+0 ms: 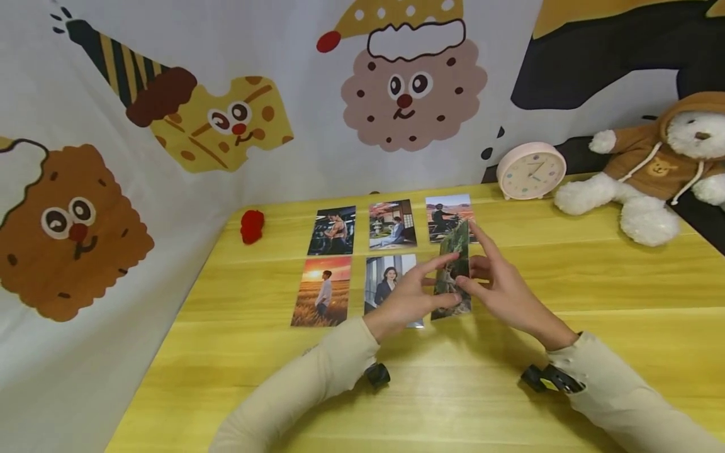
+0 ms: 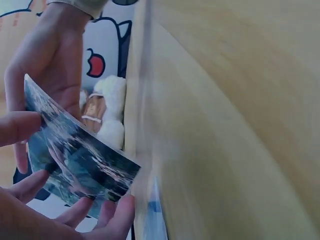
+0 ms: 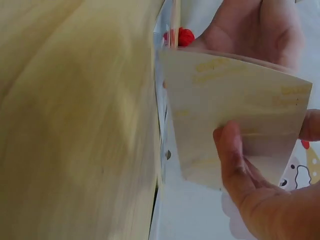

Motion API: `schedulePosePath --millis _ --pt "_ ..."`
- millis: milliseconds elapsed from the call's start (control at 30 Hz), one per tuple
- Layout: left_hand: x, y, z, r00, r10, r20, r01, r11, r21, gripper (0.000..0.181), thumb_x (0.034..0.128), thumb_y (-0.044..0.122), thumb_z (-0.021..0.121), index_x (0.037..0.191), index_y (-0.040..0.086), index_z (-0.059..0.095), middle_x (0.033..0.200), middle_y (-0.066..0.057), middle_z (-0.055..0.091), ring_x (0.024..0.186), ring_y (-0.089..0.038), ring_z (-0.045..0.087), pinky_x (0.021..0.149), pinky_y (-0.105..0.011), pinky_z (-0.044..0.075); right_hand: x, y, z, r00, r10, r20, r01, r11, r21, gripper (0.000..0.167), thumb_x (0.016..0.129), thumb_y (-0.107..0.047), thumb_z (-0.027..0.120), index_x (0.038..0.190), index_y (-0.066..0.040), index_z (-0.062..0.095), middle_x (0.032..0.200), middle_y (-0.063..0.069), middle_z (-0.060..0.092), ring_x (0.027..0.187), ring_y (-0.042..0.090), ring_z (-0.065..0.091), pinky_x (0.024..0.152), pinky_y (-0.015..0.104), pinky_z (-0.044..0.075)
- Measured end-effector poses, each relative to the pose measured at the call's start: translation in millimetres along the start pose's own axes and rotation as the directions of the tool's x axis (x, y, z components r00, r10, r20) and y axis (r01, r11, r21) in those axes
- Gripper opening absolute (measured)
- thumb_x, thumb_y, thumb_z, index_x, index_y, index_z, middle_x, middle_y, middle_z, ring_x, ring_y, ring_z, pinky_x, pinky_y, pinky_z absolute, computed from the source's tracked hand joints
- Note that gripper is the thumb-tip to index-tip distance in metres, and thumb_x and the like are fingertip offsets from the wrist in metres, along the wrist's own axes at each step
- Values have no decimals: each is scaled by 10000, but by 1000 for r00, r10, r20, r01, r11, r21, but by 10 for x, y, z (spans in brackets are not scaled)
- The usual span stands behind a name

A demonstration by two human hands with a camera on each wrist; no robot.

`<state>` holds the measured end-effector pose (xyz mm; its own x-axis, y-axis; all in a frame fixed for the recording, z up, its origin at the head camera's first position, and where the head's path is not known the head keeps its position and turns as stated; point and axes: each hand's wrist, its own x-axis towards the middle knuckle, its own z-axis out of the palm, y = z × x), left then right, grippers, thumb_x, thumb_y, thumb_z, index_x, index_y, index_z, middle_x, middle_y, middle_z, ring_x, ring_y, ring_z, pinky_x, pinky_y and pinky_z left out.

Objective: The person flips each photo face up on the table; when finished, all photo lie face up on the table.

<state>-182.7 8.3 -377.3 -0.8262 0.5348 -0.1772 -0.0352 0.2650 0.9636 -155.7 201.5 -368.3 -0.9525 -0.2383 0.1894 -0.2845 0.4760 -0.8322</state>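
A photo card (image 1: pixel 460 248) with a green, leafy picture is held tilted up off the table between both hands. My left hand (image 1: pixel 410 296) holds it from the left, with fingertips against the picture side. From the right, my right hand (image 1: pixel 506 292) grips the same card, one finger lying on its pale back (image 3: pixel 200 110) in the right wrist view. Under the left hand lies a card of a person in a dark suit (image 1: pixel 382 280), partly covered. Just behind the held card is a motorcycle card (image 1: pixel 444 214).
Also on the table (image 1: pixel 238 371) are a gym card (image 1: pixel 332 231), a garden card (image 1: pixel 393 224) and a sunset field card (image 1: pixel 321 292). A red fuzzy object (image 1: pixel 252 226) sits at the far left. A pink clock (image 1: pixel 531 171) and a teddy bear (image 1: pixel 651 163) stand at the back right.
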Motion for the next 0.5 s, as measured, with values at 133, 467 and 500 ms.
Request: schedulePosePath --millis 133,467,500 --pt "-25 -15 -29 998 35 -54 -24 983 182 664 901 209 754 1435 489 475 1570 9 372 1357 -290 456 1057 -508 460 -28 22 -50 1000 -21 8 21 1000 8 935 926 17 635 1633 -257 87 1169 271 696 996 285 709 822 371 592" --pt "-12 -113 -231 998 11 -67 -8 999 47 684 912 4 670 1488 308 465 1156 -98 634 901 -211 644 703 -347 504 -54 192 -251 993 114 28 -117 987 107 814 911 10 665 1598 -136 253 1176 198 651 991 152 655 669 302 532" --pt "-12 -116 -240 998 -2 -66 4 1000 29 679 906 -11 668 1482 294 478 1073 -87 646 832 -205 642 686 -337 512 -47 210 -267 989 142 40 -145 984 105 816 917 -8 668 1602 -140 243 1284 280 596 1108 237 648 755 347 568"
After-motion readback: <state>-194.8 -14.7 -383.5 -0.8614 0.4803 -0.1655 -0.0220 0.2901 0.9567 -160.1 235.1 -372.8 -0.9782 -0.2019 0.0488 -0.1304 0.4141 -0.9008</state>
